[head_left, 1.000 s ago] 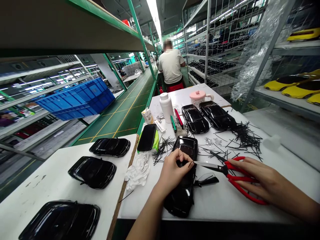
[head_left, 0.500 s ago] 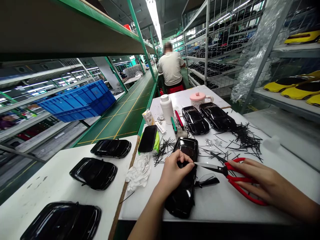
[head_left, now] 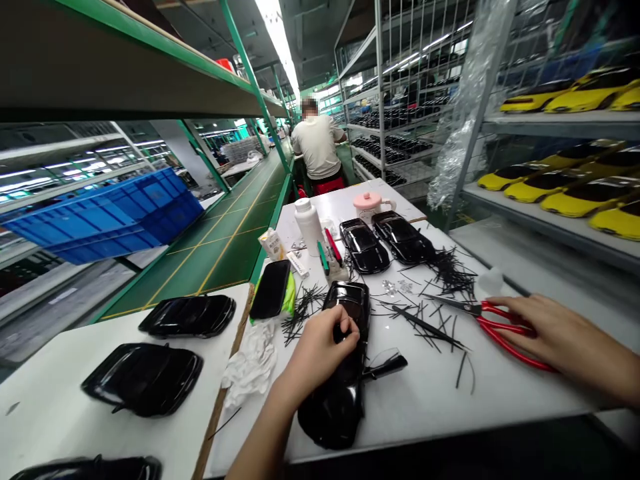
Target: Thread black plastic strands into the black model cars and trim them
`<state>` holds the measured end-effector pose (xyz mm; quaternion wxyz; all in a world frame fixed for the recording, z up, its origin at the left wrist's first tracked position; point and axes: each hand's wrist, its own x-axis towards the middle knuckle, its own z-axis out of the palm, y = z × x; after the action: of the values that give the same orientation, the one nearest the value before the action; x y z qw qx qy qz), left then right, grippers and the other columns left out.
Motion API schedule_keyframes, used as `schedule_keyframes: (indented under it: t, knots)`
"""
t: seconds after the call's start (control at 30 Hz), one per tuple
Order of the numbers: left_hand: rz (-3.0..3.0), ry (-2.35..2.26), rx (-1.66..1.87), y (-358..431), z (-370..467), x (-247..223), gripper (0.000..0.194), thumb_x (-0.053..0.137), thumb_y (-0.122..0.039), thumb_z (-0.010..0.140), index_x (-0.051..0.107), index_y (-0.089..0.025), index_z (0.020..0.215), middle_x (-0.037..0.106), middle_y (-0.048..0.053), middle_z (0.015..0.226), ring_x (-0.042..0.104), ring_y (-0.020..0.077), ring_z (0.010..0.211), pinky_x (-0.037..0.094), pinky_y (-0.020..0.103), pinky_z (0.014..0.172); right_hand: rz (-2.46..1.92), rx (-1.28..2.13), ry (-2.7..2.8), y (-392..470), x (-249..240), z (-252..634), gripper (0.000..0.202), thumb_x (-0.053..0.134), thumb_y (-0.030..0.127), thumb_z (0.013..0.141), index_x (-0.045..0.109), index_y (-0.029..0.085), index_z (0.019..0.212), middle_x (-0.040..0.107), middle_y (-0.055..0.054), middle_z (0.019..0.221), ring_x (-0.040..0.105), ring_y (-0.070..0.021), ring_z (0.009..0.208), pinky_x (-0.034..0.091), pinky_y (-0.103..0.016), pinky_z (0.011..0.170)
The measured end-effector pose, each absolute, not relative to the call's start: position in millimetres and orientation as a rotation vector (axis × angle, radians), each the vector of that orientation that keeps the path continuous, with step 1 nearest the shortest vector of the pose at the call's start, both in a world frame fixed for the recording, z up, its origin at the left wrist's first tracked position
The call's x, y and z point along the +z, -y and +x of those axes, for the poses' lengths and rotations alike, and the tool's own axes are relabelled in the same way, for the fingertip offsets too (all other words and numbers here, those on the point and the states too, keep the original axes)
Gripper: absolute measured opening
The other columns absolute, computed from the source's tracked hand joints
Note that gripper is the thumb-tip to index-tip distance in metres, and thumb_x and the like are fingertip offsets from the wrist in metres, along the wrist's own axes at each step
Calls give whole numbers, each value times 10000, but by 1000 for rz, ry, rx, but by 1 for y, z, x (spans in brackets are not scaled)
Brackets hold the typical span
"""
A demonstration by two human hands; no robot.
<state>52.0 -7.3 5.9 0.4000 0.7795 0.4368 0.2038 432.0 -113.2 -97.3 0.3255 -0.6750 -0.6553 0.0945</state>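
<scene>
A black model car (head_left: 333,407) lies lengthwise on the white table, with a door standing out on its right side. My left hand (head_left: 325,340) rests over the car's roof area, fingers curled and pinched; whatever they hold is too small to make out. To the right, my right hand (head_left: 555,327) grips red-handled scissors (head_left: 505,330), their blades pointing left above the tabletop. Thin black strips (head_left: 425,327) lie scattered between the scissors and the car. Small clear pieces (head_left: 395,287) sit just behind the strips.
Two black cars (head_left: 364,245) stand behind, near a pink-lidded mug (head_left: 367,203) and white bottle (head_left: 309,225). A phone (head_left: 271,289) and crumpled tissue (head_left: 253,360) lie left. More black cars (head_left: 145,379) occupy the left table. A person (head_left: 317,147) sits ahead.
The scissors, in my right hand, have moved right, away from the car and my left hand. My left hand stays over the car. The whole view has turned somewhat to the right.
</scene>
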Motion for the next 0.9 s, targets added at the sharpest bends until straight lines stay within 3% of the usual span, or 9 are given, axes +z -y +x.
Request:
schedule_keyframes:
  t: [0.07, 0.17, 0.3, 0.4, 0.5, 0.63, 0.77, 0.9]
  knots:
    - [2015, -1069, 450, 0, 53, 12, 250, 610, -158, 777, 385, -236, 700, 709, -8, 792, 583, 185, 747, 388, 278, 729, -1777, 314, 1720, 113, -89, 431, 297, 630, 520, 846, 790, 305, 974, 757, -121, 961, 726, -354, 855, 572, -476, 773]
    - [2039, -1002, 404, -12, 53, 17, 227, 610, -160, 770, 407, -232, 698, 694, -25, 764, 567, 172, 725, 385, 265, 717, -1854, 333, 1572, 104, -82, 431, 316, 571, 538, 911, 725, 262, 894, 742, -116, 976, 708, -301, 830, 546, -414, 720]
    - [1993, -937, 460, -25, 49, 10, 249, 598, -193, 800, 367, -233, 716, 705, -13, 808, 580, 156, 759, 416, 264, 755, -1919, 303, 1242, 79, -91, 441, 361, 677, 529, 868, 638, 205, 1024, 721, -133, 1010, 696, -296, 908, 555, -400, 730]
    - [1922, -922, 552, -28, 45, -2, 298, 601, -231, 815, 317, -240, 725, 705, 9, 850, 591, 151, 784, 436, 269, 774, -1821, 437, 1168, 64, -91, 438, 370, 683, 474, 903, 627, 173, 1111, 711, -79, 1055, 698, -223, 921, 576, -403, 793]
    - [1869, -918, 614, -26, 43, -12, 311, 616, -246, 818, 317, -242, 734, 709, 14, 862, 604, 152, 806, 444, 275, 797, -1668, 584, 1146, 61, -72, 412, 390, 662, 518, 906, 592, 219, 1147, 727, -48, 965, 689, -200, 833, 572, -360, 749]
    - [1844, -925, 652, -22, 45, -16, 300, 634, -219, 808, 345, -236, 728, 729, 10, 869, 623, 160, 823, 436, 276, 814, -1497, 701, 1162, 64, -44, 348, 391, 765, 539, 801, 631, 275, 1057, 681, -12, 894, 617, -186, 766, 510, -288, 654]
    - [1835, -937, 695, -19, 48, -18, 293, 632, -207, 810, 357, -234, 712, 731, 9, 859, 635, 168, 819, 443, 279, 809, -1385, 777, 1172, 62, -43, 283, 364, 656, 606, 850, 582, 251, 814, 556, 20, 701, 519, -157, 601, 428, -269, 514]
    - [1827, -924, 703, -19, 49, -19, 293, 625, -209, 815, 357, -236, 701, 735, 14, 850, 652, 179, 818, 462, 288, 810, -1405, 867, 1234, 60, -50, 247, 400, 609, 586, 907, 626, 219, 749, 503, 35, 556, 459, -136, 504, 372, -262, 475]
